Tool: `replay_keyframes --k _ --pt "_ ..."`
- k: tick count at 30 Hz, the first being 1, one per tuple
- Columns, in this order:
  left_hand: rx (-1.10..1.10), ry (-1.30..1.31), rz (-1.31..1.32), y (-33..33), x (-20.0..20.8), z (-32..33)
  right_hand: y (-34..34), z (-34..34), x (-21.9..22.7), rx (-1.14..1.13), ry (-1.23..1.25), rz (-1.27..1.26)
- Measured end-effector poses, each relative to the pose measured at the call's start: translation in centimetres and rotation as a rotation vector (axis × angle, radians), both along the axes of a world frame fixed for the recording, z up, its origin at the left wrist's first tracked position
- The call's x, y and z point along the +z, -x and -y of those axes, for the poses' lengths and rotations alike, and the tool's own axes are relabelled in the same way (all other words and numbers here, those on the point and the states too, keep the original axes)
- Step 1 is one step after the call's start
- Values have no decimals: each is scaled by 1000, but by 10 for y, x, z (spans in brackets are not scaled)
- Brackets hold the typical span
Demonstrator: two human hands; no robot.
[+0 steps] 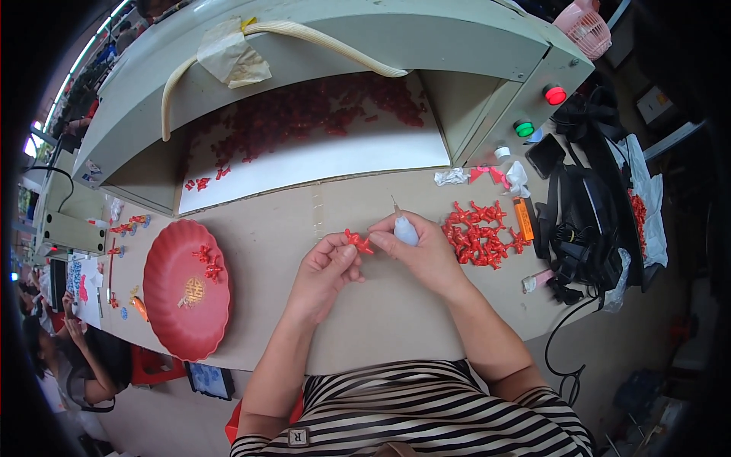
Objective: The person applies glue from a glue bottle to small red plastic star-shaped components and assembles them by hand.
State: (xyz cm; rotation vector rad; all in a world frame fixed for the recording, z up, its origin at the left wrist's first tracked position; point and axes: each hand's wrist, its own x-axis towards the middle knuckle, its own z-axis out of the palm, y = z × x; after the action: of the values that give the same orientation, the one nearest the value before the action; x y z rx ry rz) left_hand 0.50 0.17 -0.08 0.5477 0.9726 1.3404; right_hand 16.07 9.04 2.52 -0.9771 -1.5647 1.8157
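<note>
Between the fingertips of my left hand (321, 274) is a small glossy red plastic figure (358, 242) with stubby limbs. My right hand (428, 257) is closed round a pale squeeze bottle (406, 230), its thin needle tip pointing up and away from me. The right thumb and forefinger come close to the figure; whether they touch it I cannot tell. Just right of that hand, a cluster of similar red figures (480, 236) lies on the table. A red scalloped bowl (158, 289) stands at the left, with a few red figures (207, 261) in it.
A pale machine housing (487, 42) spans the far side; many red pieces (304, 114) lie on the white sheet inside it. At the right are an orange box (524, 218), a dark phone (545, 157) and a black bag (582, 213). Another person (72, 358) sits at the left.
</note>
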Motion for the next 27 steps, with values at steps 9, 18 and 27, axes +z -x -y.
replay_keyframes --k 9,18,27 --pt "52 39 15 -1 5 -1 1 0 0 24 -19 11" --pt "88 47 -34 -2 3 0 3 2 -3 21 0 31" --pt "98 42 -30 -1 2 0 4 3 -6 16 13 14"
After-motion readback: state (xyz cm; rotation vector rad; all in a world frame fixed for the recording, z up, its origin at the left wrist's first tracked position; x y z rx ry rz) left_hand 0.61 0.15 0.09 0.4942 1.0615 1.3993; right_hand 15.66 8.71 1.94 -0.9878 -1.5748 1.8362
